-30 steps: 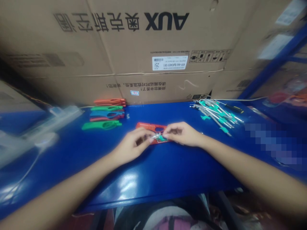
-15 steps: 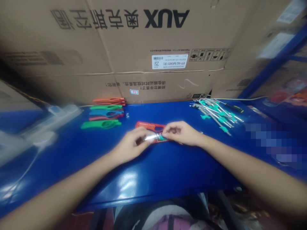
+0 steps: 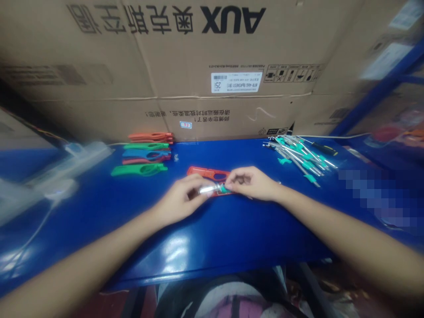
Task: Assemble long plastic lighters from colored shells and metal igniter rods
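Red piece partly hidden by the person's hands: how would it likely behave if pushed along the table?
The red piece is probably stiff, since its visible outline looks firm and clean. It seems unlikely to roll, as it looks long and flat. It might slide readily, given the glossy blue table, once clear of the left hand and right hand.

On the far cardboard box (image 3: 179, 53), "AUX" and "奥克斯空调" are printed upside down in black. "KFR-46G/BpR3AES1(B1)" and "25" can be read on its white label (image 3: 236, 82), beside which handling signs (image 3: 293, 76) are printed; digits on the small sticker (image 3: 186, 125) are blurred.
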Action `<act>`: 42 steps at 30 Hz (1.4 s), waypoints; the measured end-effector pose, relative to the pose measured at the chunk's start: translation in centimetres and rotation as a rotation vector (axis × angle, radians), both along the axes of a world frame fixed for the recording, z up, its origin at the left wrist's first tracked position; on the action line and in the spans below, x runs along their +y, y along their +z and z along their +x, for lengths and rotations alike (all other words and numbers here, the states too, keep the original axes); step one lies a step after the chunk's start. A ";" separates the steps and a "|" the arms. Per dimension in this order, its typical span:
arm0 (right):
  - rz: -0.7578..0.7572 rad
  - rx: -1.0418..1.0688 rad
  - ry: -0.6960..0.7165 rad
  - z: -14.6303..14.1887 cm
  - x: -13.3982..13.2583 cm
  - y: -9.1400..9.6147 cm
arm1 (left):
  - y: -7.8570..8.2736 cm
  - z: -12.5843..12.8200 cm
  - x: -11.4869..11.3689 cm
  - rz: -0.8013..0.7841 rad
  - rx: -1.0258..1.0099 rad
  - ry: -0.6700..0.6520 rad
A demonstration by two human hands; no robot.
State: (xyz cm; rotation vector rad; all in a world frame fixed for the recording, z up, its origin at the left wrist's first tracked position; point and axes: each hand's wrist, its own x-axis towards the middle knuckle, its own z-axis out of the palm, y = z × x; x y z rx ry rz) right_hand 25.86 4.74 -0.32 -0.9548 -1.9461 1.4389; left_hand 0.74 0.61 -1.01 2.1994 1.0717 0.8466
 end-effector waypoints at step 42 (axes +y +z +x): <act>-0.043 -0.010 -0.071 -0.4 -0.4 0.0 | -0.9 0.2 -0.1 0.015 -0.036 0.049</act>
